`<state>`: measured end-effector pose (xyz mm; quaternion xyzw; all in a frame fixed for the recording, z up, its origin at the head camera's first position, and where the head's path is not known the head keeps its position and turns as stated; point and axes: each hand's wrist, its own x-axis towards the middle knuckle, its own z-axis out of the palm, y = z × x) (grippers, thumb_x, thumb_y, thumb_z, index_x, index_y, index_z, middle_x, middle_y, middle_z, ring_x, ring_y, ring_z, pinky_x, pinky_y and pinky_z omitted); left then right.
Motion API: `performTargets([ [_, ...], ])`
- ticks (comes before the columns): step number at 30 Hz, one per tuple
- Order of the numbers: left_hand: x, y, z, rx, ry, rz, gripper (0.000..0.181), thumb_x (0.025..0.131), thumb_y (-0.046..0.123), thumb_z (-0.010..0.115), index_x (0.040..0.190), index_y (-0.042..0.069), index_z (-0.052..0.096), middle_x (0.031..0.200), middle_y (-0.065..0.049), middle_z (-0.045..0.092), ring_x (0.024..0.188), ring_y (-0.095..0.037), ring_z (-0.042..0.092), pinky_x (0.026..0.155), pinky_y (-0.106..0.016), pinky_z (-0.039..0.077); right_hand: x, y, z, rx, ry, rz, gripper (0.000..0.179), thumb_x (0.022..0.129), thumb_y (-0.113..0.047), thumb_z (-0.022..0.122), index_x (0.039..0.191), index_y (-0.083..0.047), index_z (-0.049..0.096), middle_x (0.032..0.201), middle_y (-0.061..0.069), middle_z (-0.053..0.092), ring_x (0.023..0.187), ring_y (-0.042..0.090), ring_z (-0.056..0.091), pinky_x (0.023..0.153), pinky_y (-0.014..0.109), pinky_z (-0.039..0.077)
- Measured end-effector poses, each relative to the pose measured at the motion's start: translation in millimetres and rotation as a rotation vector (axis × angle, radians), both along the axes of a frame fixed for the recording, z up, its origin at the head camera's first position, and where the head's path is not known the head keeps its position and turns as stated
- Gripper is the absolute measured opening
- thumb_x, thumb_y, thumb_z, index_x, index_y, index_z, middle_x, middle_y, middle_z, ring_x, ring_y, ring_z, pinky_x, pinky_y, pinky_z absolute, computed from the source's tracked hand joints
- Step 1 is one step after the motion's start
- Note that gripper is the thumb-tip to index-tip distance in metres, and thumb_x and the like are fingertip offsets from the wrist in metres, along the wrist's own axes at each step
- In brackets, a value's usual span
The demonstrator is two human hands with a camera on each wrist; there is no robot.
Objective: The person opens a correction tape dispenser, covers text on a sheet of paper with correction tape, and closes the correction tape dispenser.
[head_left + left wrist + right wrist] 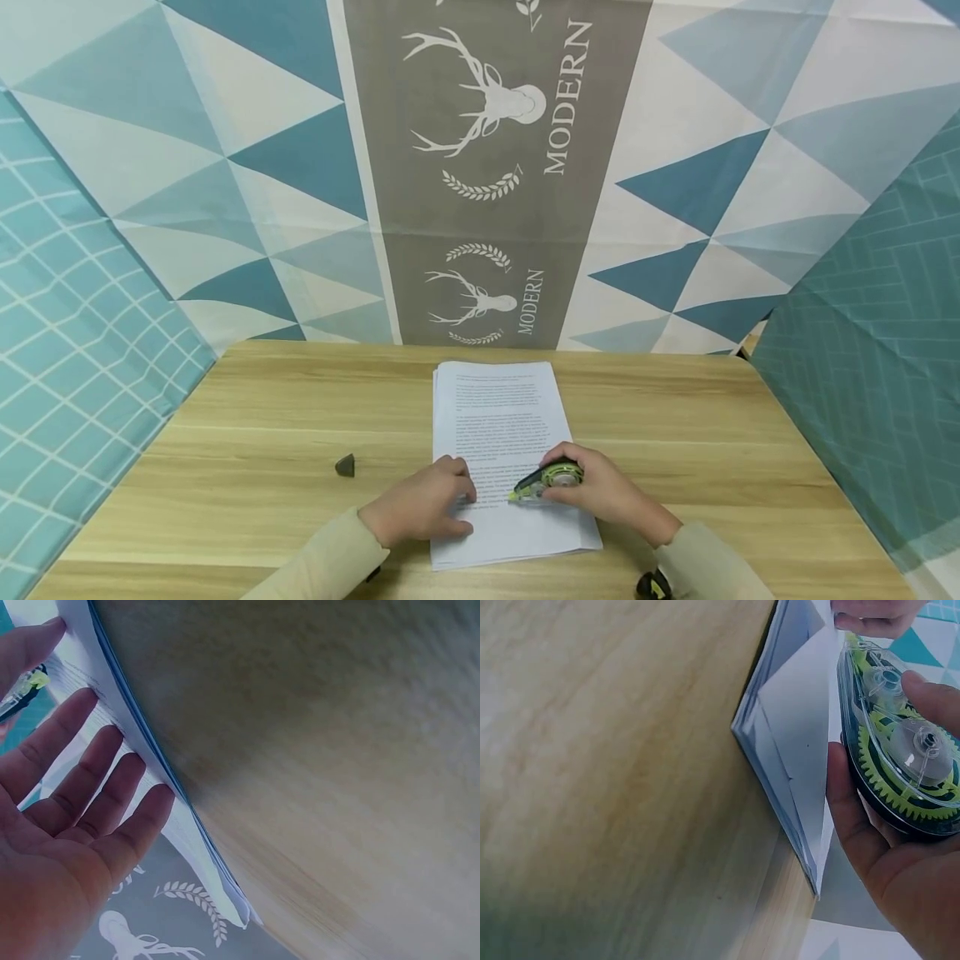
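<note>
A stack of printed paper sheets point(498, 400) lies on the table, its edges also showing in both wrist views. My right hand point(600, 490) grips a correction tape dispenser point(557, 475), whose tip points left onto the lower lines of print. Through its clear case, green gears show in the right wrist view, with the thumb on one face of the dispenser point(900, 750) and fingers beneath. On the sheet's left side rests my left hand point(423, 504), fingertips touching the paper. In the left wrist view that hand's fingers point(97, 761) are spread and only slightly bent.
A small dark cap-like piece point(345, 465) lies on the wooden table point(300, 408) left of the paper. Patterned cloth point(487, 208) hangs behind the table, with teal cloths at both sides. Black wrist gear point(654, 585) shows under the right sleeve.
</note>
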<state>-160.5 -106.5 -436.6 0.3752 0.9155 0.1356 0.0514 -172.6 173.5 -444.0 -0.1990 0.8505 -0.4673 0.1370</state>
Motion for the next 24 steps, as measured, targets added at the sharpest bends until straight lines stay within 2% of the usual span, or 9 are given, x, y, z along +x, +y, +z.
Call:
performTargets([
  [4,0.0,-0.1,0.6,0.002,-0.003,0.003,0.027,0.073,0.032,0.075,0.091,0.012,0.070,0.089,0.006,0.053,0.080,-0.005,0.045,0.075,-0.019,0.045,-0.2,-3,0.5,0.025,0.022,0.006,0.034,0.078,-0.026,0.075,0.106,-0.014,0.061,0.110,0.006,0.061,0.092,0.016,0.055,0.075,0.022,0.046],
  [10,-0.6,-0.1,-0.4,-0.002,0.005,0.004,0.027,0.073,0.032,0.075,0.091,0.012,0.070,0.089,0.006,0.053,0.080,-0.005,0.045,0.075,-0.020,0.045,0.7,-8,1.0,0.067,0.068,0.008,0.028,0.077,-0.026,0.075,0.102,-0.020,0.063,0.106,0.001,0.062,0.091,0.012,0.054,0.076,0.020,0.043],
  [24,-0.9,-1.3,-3.5,-0.002,-0.003,0.008,0.026,0.074,0.032,0.074,0.091,0.013,0.070,0.089,0.006,0.052,0.081,-0.005,0.046,0.075,-0.020,0.046,-0.7,-16,3.4,0.086,0.071,0.036,0.025,0.078,-0.026,0.074,0.100,-0.024,0.062,0.106,-0.003,0.063,0.093,0.011,0.055,0.078,0.021,0.044],
])
